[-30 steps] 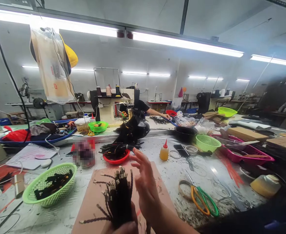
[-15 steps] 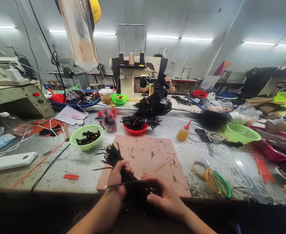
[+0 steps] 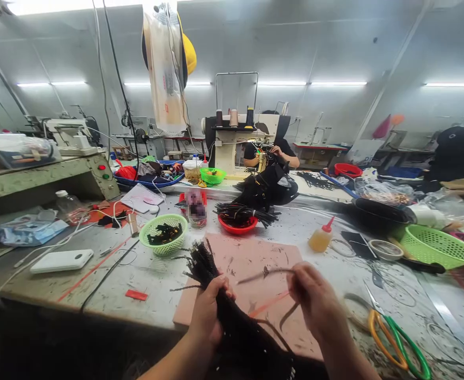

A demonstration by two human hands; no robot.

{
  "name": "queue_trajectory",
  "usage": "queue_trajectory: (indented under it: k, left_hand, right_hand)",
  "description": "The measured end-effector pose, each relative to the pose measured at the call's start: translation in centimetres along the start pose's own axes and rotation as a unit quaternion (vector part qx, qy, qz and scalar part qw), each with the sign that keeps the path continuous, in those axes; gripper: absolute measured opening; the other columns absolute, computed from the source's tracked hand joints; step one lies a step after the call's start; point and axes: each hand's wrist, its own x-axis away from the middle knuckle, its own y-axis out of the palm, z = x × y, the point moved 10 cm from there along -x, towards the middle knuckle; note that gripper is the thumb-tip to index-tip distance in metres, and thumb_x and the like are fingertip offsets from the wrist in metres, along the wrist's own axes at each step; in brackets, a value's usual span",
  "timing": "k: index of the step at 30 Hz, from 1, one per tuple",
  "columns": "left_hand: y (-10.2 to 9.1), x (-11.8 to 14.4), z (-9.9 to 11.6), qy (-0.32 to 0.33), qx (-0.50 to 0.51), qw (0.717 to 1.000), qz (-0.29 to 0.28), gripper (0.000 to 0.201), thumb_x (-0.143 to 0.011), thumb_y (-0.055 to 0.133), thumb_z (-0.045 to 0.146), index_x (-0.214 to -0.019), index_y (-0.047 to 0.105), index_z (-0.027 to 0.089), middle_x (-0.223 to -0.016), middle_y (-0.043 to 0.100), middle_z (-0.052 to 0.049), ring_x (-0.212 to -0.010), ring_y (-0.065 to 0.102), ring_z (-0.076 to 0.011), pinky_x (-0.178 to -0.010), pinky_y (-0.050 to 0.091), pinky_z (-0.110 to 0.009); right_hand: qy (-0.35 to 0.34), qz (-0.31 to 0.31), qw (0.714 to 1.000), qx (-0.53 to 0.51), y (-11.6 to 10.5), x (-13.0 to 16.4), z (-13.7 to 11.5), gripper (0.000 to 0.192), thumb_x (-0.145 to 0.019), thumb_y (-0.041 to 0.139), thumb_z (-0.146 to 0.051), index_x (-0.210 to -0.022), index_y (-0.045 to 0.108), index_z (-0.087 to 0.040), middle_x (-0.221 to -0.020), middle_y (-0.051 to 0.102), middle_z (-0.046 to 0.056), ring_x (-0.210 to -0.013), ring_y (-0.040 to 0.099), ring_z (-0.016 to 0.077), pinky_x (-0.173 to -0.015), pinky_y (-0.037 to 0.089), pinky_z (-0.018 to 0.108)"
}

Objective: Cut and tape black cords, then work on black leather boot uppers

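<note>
The left hand (image 3: 210, 306) has its fingers wrapped snugly around a thick bunch of thin black cords (image 3: 235, 324), held at about eight o'clock on the flat pink board (image 3: 251, 250). At three o'clock, the right hand (image 3: 315, 298) pinches a thin, bendy, dark cord (image 3: 273, 271), a bit blurry. This step looks like sorting out one cord. The next move calls for a firm left hold and gentle right fingers, so nothing tangles.

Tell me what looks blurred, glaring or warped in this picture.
Head view: the thin strip in the right grip is smeared, likely by motion; wall lights glare white; blocky pixels hide something left of the red bowl; wall seams splay outward, perhaps lens distortion.
</note>
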Motion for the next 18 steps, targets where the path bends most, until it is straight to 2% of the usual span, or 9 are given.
queue_trajectory:
  k: [2, 3, 5, 7, 8, 10, 13, 16, 18]
  left_hand:
    - [-0.1, 0.0, 0.0, -0.005, -0.003, 1.000, 0.001, 0.016, -0.058, 0.066, 0.010, -0.067, 0.054, 0.016, -0.045, 0.052, 0.006, -0.040, 0.050, -0.0073, -0.044, 0.043, -0.017]
    - [-0.1, 0.0, 0.0, -0.008, -0.004, 1.000, -0.002, 0.015, -0.059, 0.065, 0.009, -0.069, 0.056, 0.016, -0.050, 0.057, 0.004, -0.045, 0.054, -0.0086, -0.048, 0.046, -0.018]
    - [0.5, 0.2, -0.3, -0.028, -0.005, 0.999, -0.030, 0.016, -0.060, 0.065, 0.010, -0.074, 0.059, 0.014, -0.067, 0.067, -0.003, -0.064, 0.063, -0.0132, -0.062, 0.051, -0.021]
    - [1.0, 0.5, -0.8, -0.059, -0.001, 0.996, -0.063, 0.023, -0.059, 0.065, 0.011, -0.082, 0.061, 0.013, -0.083, 0.069, -0.008, -0.080, 0.065, -0.0170, -0.074, 0.050, -0.024]
    - [1.2, 0.6, -1.0, -0.070, -0.001, 0.995, -0.077, 0.023, -0.059, 0.066, 0.013, -0.081, 0.061, 0.014, -0.082, 0.070, -0.007, -0.079, 0.064, -0.0170, -0.074, 0.050, -0.025]
    - [1.5, 0.8, -0.9, -0.067, -0.007, 0.992, -0.108, 0.018, -0.058, 0.069, 0.017, -0.073, 0.059, 0.017, -0.064, 0.066, 0.000, -0.064, 0.061, -0.0137, -0.066, 0.049, -0.024]
    - [2.4, 1.1, 0.3, -0.003, -0.061, 0.983, -0.174, 0.018, -0.059, 0.071, 0.023, -0.063, 0.054, 0.019, -0.046, 0.053, 0.006, -0.050, 0.051, -0.0103, -0.057, 0.044, -0.021]
    - [2.9, 1.5, 0.9, 0.063, -0.165, 0.961, -0.214, 0.016, -0.064, 0.067, 0.029, -0.061, 0.056, 0.017, -0.046, 0.051, 0.004, -0.052, 0.050, -0.0115, -0.062, 0.043, -0.024]
    - [3.1, 1.7, 0.7, 0.071, -0.219, 0.945, -0.234, 0.020, -0.066, 0.064, 0.032, -0.057, 0.057, 0.016, -0.046, 0.051, 0.002, -0.052, 0.049, -0.0128, -0.060, 0.043, -0.026]
  right_hand:
    - [-0.041, 0.060, 0.997, 0.010, -0.5, -0.2, -0.8, 0.023, -0.082, 0.051, -0.043, -0.076, 0.049, -0.021, -0.055, 0.053, -0.003, -0.043, 0.038, 0.0087, -0.040, 0.030, 0.020]
    - [-0.057, 0.046, 0.996, 0.053, 0.4, -0.1, -1.2, 0.021, -0.082, 0.050, -0.041, -0.079, 0.050, -0.021, -0.055, 0.054, -0.003, -0.043, 0.039, 0.0093, -0.041, 0.031, 0.020]
    - [-0.075, -0.056, 0.979, 0.183, 4.0, 0.5, -1.2, 0.017, -0.083, 0.049, -0.036, -0.077, 0.052, -0.020, -0.056, 0.056, -0.001, -0.047, 0.046, 0.0113, -0.045, 0.034, 0.022]
    - [-0.070, -0.181, 0.938, 0.288, 7.8, 1.9, -0.3, 0.017, -0.084, 0.046, -0.030, -0.072, 0.054, -0.019, -0.059, 0.059, 0.001, -0.053, 0.053, 0.0138, -0.051, 0.036, 0.024]
    - [-0.060, -0.232, 0.919, 0.314, 9.2, 2.6, 0.3, 0.018, -0.085, 0.044, -0.028, -0.073, 0.055, -0.019, -0.063, 0.062, 0.002, -0.056, 0.055, 0.0148, -0.052, 0.037, 0.024]
    - [-0.044, -0.290, 0.897, 0.329, 10.6, 3.5, 0.8, 0.019, -0.086, 0.041, -0.025, -0.079, 0.057, -0.019, -0.072, 0.065, 0.004, -0.061, 0.059, 0.0160, -0.055, 0.038, 0.025]
    - [-0.062, -0.278, 0.896, 0.341, 10.4, 2.7, 0.0, 0.023, -0.086, 0.041, -0.027, -0.074, 0.059, -0.018, -0.069, 0.064, 0.004, -0.062, 0.058, 0.0162, -0.056, 0.038, 0.025]
    - [-0.084, -0.198, 0.927, 0.309, 9.2, 0.6, -1.3, 0.022, -0.083, 0.046, -0.035, -0.079, 0.059, -0.017, -0.074, 0.063, 0.005, -0.066, 0.057, 0.0171, -0.056, 0.039, 0.026]
    - [-0.048, -0.190, 0.954, 0.225, 9.4, -0.2, -0.8, 0.024, -0.081, 0.048, -0.038, -0.090, 0.057, -0.017, -0.075, 0.062, 0.004, -0.063, 0.058, 0.0159, -0.053, 0.041, 0.025]
